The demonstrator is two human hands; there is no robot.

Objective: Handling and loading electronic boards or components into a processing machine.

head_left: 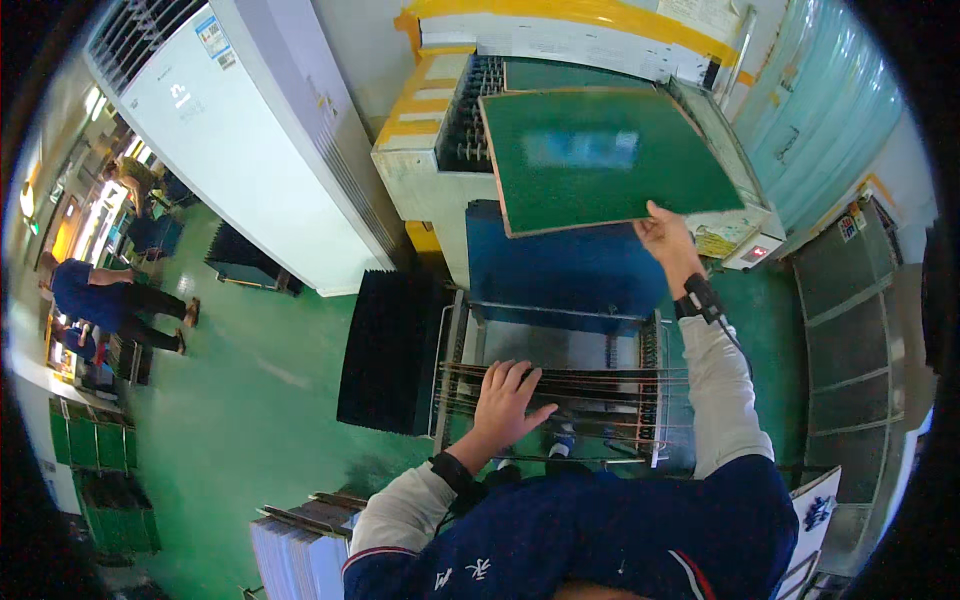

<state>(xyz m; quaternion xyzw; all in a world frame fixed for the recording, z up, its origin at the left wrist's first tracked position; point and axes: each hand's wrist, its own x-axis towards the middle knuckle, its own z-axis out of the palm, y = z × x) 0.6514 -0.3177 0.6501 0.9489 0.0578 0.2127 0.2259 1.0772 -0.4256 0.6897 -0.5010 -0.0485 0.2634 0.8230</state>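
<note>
A large flat green panel (pixel 600 165) with a thin copper-coloured edge lies over the roller conveyor, and light reflects off its glossy face. My right hand (pixel 667 240) pinches its near edge, thumb on top and the other fingers underneath. My left hand (pixel 508 405) has its fingers spread over the upper edges of several thin panels (pixel 590 376) standing upright in a wire rack (pixel 652 400). Whether its fingertips press on those edges, I cannot tell. Farther along the conveyor sits another green panel (pixel 575 76), partly hidden behind the first.
The conveyor machine (pixel 410 165) has yellow-taped edges, with a dark blue sheet (pixel 560 270) in front. Left of the rack stands a black ribbed rack (pixel 390 350). A tall white air conditioner (pixel 240 140) rises at left. Grey framed panels (pixel 850 340) lean at right. People work at far left.
</note>
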